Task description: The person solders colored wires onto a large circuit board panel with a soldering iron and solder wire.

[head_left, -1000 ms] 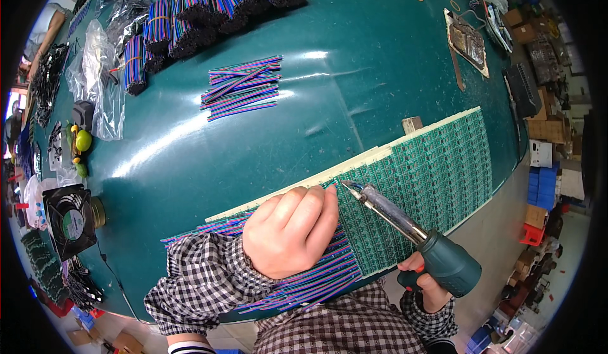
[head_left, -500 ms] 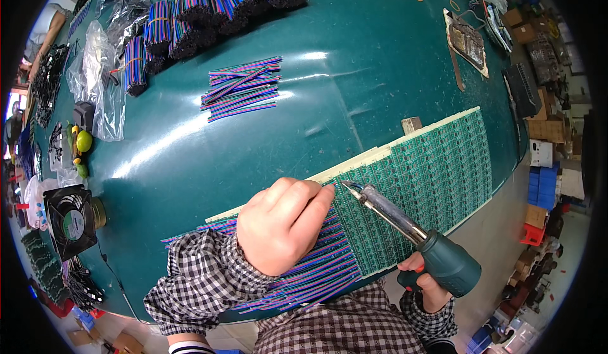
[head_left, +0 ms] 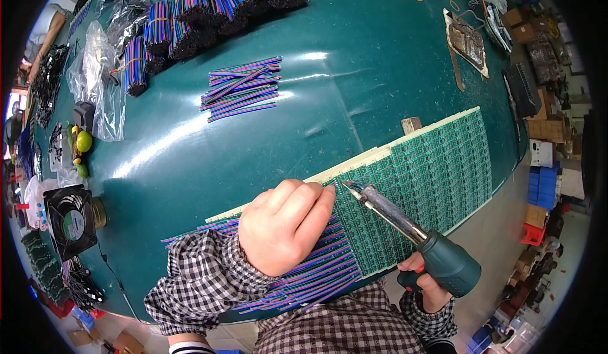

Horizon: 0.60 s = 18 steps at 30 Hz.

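Observation:
A wide green circuit board panel (head_left: 437, 157), divided into many small boards, lies slanted across the near part of the table. Rows of thin multicoloured wires (head_left: 316, 282) stretch leftward from its left part. My left hand (head_left: 285, 227) rests over these wires with its fingers pinched together at the panel's upper edge; whatever sits between the fingertips is hidden. In my right hand (head_left: 430, 284) is a dark green soldering gun (head_left: 449, 265), gripped by its handle. Its metal tip points up and left and meets the panel just right of my left fingertips.
Loose cut wires (head_left: 244, 88) lie mid-table, with banded wire bundles (head_left: 190, 12) behind them. At left are a black fan (head_left: 69, 221), a clear plastic bag (head_left: 104, 81) and a yellow-green round thing (head_left: 83, 141). A soldering-stained tray (head_left: 467, 42) lies far right.
My left hand has shifted very slightly, its knuckles a little to the right. The soldering gun and the panel look unmoved.

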Motion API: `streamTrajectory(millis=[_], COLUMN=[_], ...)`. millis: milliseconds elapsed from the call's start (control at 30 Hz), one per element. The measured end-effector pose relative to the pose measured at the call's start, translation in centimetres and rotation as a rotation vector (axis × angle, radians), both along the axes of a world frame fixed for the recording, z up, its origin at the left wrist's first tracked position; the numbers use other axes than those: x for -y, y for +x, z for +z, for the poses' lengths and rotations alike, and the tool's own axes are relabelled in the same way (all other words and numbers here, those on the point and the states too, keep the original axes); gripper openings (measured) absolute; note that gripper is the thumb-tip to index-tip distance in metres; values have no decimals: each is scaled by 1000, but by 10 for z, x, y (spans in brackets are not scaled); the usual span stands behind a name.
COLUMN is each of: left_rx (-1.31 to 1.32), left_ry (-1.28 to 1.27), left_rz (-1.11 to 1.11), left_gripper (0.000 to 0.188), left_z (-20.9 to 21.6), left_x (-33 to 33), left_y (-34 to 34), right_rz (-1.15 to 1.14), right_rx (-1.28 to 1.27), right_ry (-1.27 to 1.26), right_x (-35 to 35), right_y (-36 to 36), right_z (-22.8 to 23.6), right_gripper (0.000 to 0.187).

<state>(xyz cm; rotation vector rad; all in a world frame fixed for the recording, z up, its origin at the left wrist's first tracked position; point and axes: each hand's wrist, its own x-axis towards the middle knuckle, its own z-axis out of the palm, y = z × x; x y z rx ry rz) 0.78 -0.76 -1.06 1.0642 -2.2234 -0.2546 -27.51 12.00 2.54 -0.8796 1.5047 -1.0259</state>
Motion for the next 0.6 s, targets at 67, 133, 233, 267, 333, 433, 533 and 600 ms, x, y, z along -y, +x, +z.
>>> streamTrajectory(millis=[67, 133, 233, 267, 333, 433, 533, 600], left_rx=[5, -3, 8, 8, 8, 7, 15, 24], left_ry=[-1, 34, 26, 26, 12, 11, 20, -4], left_rz=[-7, 12, 20, 21, 30, 31, 28, 17], left_gripper=[34, 34, 34, 34, 34, 33, 33, 33], left_z=[1, 5, 5, 5, 5, 4, 5, 1], left_x=[0, -1, -2, -2, -3, -3, -2, -2], left_y=[-1, -3, -3, -3, -4, -4, -4, -2], right_rz=[1, 3, 41, 24, 5, -30, -53, -6], right_rx=[-30, -59, -92, -63, -35, 34, 34, 6], right_ry=[3, 5, -32, -12, 8, 8, 10, 16], right_x=[-1, -2, -3, -2, -1, 1, 1, 0], right_y=[0, 0, -2, -1, 0, 3, 4, 1], right_z=[0, -1, -3, -1, 1, 3, 4, 3], right_gripper=[64, 63, 63, 63, 64, 68, 71, 71])
